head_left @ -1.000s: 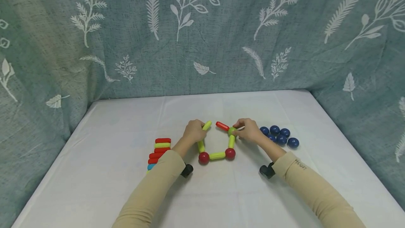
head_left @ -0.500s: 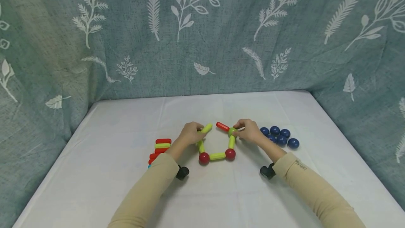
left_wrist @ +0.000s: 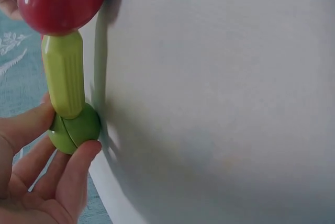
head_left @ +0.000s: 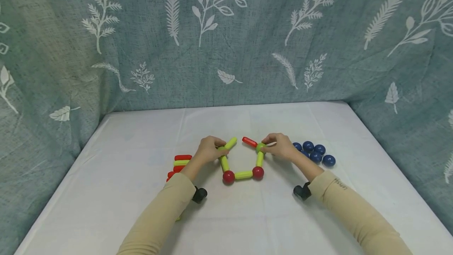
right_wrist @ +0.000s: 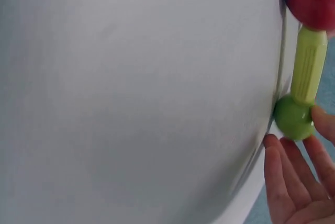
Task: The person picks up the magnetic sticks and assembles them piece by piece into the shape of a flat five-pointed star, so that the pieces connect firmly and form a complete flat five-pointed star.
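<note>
My left hand (head_left: 208, 149) pinches a green ball (left_wrist: 78, 130) at the left corner of a ball-and-stick shape lying on the table. From that ball a yellow-green stick (head_left: 231, 143) points up and right. My right hand (head_left: 281, 146) holds the matching green ball (right_wrist: 294, 116) at the right corner between thumb and fingers. A red stick (head_left: 249, 141) slants from it up and left. The two slanting sticks' free ends stand apart. Yellow-green side sticks run down to two red balls, the left one (head_left: 228, 177) and the right one (head_left: 258, 172), joined by a yellow-green stick (head_left: 243, 174).
Several dark blue balls (head_left: 315, 157) sit right of my right hand. Left of the shape lies a row of red and yellow-green sticks (head_left: 182, 157), partly hidden by my left arm. A white cloth covers the table (head_left: 283, 223); a leaf-patterned curtain (head_left: 226, 62) hangs behind it.
My left hand has slid left and slightly down, from the slanting yellow-green stick to the green ball at the left corner. My right hand stays on its ball.
</note>
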Tool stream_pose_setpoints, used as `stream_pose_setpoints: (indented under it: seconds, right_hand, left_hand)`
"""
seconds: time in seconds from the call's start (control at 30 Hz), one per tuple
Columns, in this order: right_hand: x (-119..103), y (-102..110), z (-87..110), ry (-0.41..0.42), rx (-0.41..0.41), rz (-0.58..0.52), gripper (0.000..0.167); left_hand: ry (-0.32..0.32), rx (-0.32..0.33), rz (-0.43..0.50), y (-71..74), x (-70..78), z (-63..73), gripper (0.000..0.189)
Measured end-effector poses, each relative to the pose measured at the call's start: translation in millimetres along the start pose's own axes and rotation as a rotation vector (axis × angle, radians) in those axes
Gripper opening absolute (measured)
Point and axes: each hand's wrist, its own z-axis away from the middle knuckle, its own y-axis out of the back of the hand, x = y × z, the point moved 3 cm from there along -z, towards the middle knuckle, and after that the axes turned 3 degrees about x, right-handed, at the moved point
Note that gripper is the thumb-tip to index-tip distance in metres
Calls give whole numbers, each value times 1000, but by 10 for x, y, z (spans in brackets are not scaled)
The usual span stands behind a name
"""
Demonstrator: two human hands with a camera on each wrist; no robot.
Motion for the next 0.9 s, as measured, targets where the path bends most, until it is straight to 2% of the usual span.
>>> stream_pose_setpoints:
  seconds: [0.2, 0.37, 0.47, 0.53, 0.63, 0.77, 0.9]
  right_hand:
    - [15, 154, 49, 67, 20, -15, 27]
    - [86, 568, 279, 184, 131, 18, 29]
    - [253, 853, 483, 203, 206, 73, 30]
    - [401, 1004, 627, 171, 222, 121, 33]
    - [631, 1126, 802, 84, 173, 177, 41]
    - [843, 1153, 907, -24, 99, 219, 52]
    - [937, 1145, 937, -91, 80, 200, 51]
  left_hand:
    - [17, 8, 56, 6, -41, 21, 33]
    - [29, 14, 77, 0, -64, 32, 32]
    - [35, 20, 81, 2, -82, 43, 32]
    - [38, 19, 84, 1, -95, 45, 31]
    - [39, 9, 81, -8, -108, 39, 31]
    - [34, 12, 88, -10, -109, 12, 32]
    - [32, 23, 78, -6, -93, 6, 33]
